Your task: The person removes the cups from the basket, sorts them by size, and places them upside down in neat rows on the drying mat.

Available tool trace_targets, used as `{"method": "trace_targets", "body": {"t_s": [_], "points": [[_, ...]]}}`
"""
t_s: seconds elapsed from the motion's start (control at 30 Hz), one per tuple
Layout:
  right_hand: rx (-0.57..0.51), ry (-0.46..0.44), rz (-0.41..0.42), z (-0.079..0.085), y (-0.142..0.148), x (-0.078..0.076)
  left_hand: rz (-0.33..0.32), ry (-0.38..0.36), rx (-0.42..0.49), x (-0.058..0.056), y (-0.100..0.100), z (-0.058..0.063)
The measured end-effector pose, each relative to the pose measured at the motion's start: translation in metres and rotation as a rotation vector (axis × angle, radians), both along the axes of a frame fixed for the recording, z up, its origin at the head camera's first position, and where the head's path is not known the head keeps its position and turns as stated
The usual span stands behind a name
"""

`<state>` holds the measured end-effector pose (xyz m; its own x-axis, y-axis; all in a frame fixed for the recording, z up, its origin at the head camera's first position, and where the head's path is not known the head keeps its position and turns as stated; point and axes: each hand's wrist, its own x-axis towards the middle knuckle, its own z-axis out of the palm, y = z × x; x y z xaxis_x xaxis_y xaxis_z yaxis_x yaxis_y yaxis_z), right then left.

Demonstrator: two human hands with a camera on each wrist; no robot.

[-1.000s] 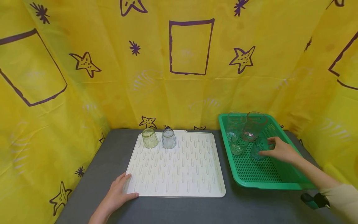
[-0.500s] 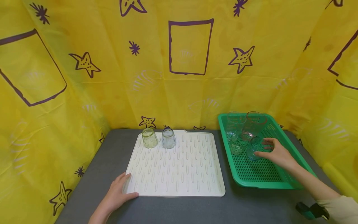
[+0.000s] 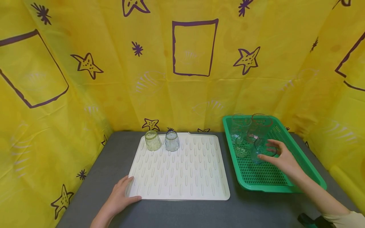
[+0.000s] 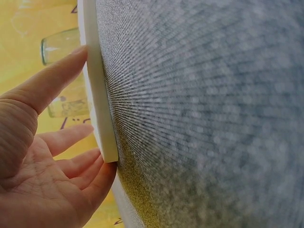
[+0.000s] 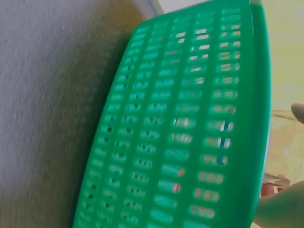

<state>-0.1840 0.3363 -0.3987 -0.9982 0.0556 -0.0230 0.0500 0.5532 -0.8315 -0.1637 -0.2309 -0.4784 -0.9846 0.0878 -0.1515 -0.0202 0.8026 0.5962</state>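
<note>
One short blue transparent glass [image 3: 257, 152] is in the right hand [image 3: 282, 158], thumb on the near side, fingers on the far side, clamped on it. Location: inside the one green slotted plastic basket [image 3: 275, 189] on the right of the grey tabletop [image 3: 199, 213]; can't tell if its base touches the basket floor. Basket count is four glasses with that one: two tall ones at the back, one clear [image 3: 240, 126] and one red-rimmed [image 3: 258, 126], plus one short clear glass [image 3: 241, 151] just left of the blue one. One white rectangular ridged mat [image 3: 182, 171] lies flat left of the basket, a gap between them. Two short glasses on it, both narrow end up, side by side at the far left: one yellow-green [image 3: 153, 141], one pale blue-grey [image 3: 172, 141]. Total six glasses. Left hand [image 3: 119, 194] is at the mat's near left corner, thumb on the near edge, fingers spread away from it, touching the left edge, not wrapped round anything. The two hands are well apart. One yellow cloth backdrop [image 3: 114, 95] with purple starfish prints stands behind.
</note>
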Motion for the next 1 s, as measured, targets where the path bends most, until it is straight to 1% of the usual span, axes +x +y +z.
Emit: {"method": "trace_targets", "body": {"t_s": [0.17, 0.27, 0.4, 0.77, 1.0], "points": [[-0.016, 0.022, -0.002, 0.003, -0.007, 0.006, 0.003, -0.008, -0.003, -0.001, 0.000, -0.001], [-0.009, 0.031, -0.007, 0.005, -0.011, 0.009, 0.001, -0.006, -0.002, 0.000, -0.001, -0.002], [-0.024, 0.044, -0.003, 0.006, -0.017, 0.012, -0.004, 0.001, -0.002, 0.000, -0.002, -0.002], [-0.116, 0.136, 0.014, 0.008, -0.043, 0.017, -0.004, -0.006, 0.008, 0.000, -0.001, -0.002], [-0.161, 0.148, 0.044, 0.013, -0.059, 0.022, -0.007, 0.000, -0.002, -0.001, 0.000, 0.000]]}}
